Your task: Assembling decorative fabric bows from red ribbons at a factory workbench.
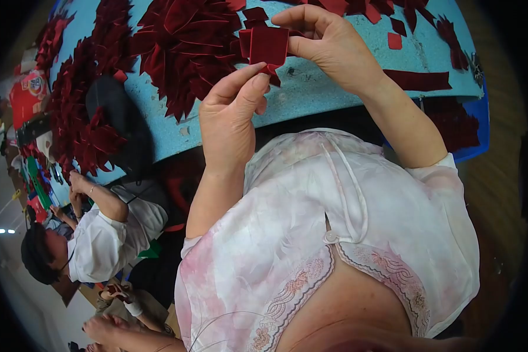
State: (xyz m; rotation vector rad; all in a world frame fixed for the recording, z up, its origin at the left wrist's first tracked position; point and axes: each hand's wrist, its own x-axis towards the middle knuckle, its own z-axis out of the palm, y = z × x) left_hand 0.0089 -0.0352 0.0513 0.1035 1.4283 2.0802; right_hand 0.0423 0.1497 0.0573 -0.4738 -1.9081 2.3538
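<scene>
One velvet square (268, 46): dark red, held up above the near edge of the table between the two hands, its flat face toward the camera.
Left hand (232, 114): thumb and forefinger pinched together at the lower edge of the velvet square, on a small folded red tip; other fingers curled in behind.
Right hand (340, 50): thumb against the square's right edge, forefinger reaching over near its top corner; a part-closed grip on the piece, remaining fingers mostly hidden.
Table (311, 88): light blue top, curved by the lens, with specks on the surface.
Large pile (182, 53): dark red pointed velvet pieces, heaped just left of the held square.
Further heaps: similar dark red pieces (88, 64) along the left part of the table.
Loose pieces: a bright red square (395, 40) beyond the right hand; a long dark red strip (419, 80) near the table's edge.
Blue tray (484, 126): below the table edge at right, holding dark red pieces.
Co-worker (100, 252): white top, dark cap, at the left, hands near the table.
</scene>
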